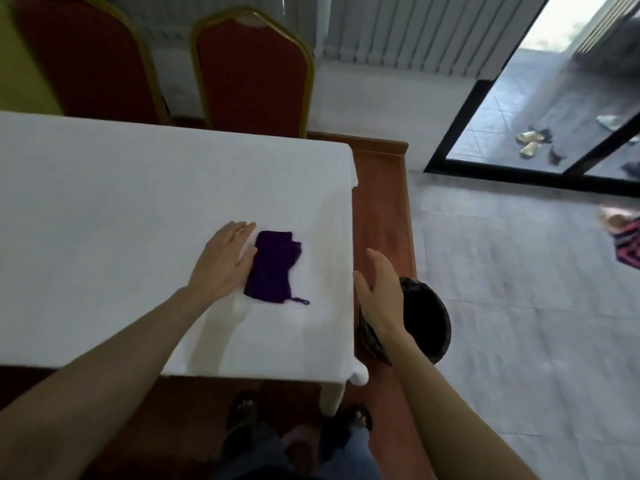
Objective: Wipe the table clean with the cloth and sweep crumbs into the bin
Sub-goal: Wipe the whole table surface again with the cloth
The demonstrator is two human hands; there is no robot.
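Note:
A dark purple cloth (275, 266) lies flat on the white table (104, 209), near its right end. My left hand (227, 259) rests flat and open on the table, its fingers touching the cloth's left edge. My right hand (381, 289) hovers open just beyond the table's right edge, above the rim of a dark round bin (427, 322) that stands on the floor beside the table. No crumbs are visible on the tabletop.
Two red chairs (252, 74) with gold frames stand behind the table's far side. A brown wooden strip (381, 202) runs along the floor right of the table. Grey tiled floor (519, 306) spreads to the right. My feet (301, 417) show below the table's near edge.

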